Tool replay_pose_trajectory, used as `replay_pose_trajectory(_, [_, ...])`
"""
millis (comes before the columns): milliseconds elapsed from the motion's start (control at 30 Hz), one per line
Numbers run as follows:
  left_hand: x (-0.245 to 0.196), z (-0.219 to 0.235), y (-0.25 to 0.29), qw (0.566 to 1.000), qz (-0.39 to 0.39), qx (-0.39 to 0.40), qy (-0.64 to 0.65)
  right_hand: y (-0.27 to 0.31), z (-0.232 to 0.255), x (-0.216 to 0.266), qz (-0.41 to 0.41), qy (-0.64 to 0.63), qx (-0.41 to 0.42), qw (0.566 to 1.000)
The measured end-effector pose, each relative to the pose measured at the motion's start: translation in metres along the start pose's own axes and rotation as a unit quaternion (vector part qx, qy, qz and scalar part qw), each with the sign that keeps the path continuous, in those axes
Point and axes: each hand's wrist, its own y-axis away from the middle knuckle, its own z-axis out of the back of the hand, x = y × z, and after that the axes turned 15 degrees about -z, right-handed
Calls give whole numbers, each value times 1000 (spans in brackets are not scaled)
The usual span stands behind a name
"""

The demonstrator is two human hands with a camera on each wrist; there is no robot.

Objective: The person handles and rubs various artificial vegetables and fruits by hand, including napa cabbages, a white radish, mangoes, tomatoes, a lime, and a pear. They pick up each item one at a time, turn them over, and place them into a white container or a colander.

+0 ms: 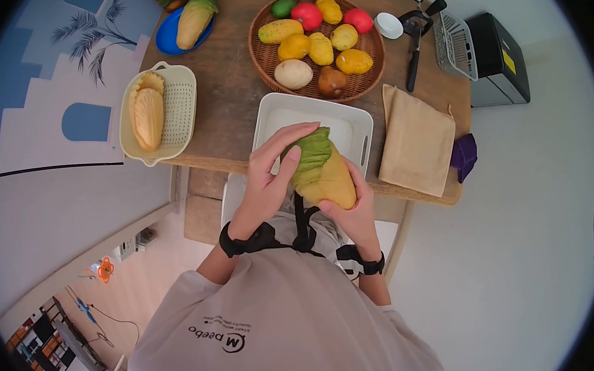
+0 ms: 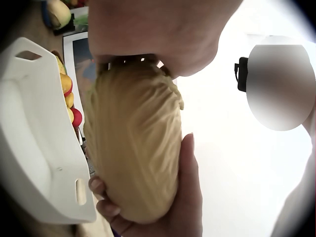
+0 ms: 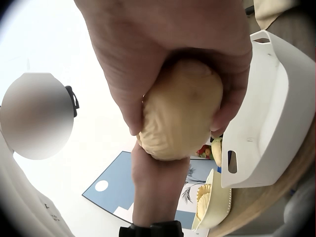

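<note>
Both my hands hold a napa cabbage (image 1: pixel 332 174), tilted, above the near edge of a white tray (image 1: pixel 265 114). Its green leafy end lies in my left hand (image 1: pixel 267 176), with the thumb on the near side and the fingers over the far side. The pale base sits in my right hand (image 1: pixel 352 202), fingers and thumb curled round it. In the left wrist view the ribbed side of the cabbage (image 2: pixel 136 148) faces the camera. From the right wrist, the rounded base (image 3: pixel 182 108) shows between thumb and fingers.
Left of the tray stands a cream basket (image 1: pixel 188 102) with a yellow cabbage-like piece (image 1: pixel 147 120). Behind it, another napa cabbage (image 1: pixel 195 23) lies on a blue plate (image 1: pixel 166 37). A wicker tray (image 1: pixel 254 55) holds several fruits. A folded beige cloth (image 1: pixel 417 142) and a black-handled knife (image 1: pixel 413 66) lie right.
</note>
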Motion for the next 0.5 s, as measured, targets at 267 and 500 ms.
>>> replay_pose_trajectory(267, [3, 2, 1, 992, 62, -11, 109, 4, 1, -16, -34, -125, 47, 990])
replay_pose_trajectory(500, [8, 8, 8, 960, 109, -46, 254, 12, -9, -37, -55, -175, 47, 982])
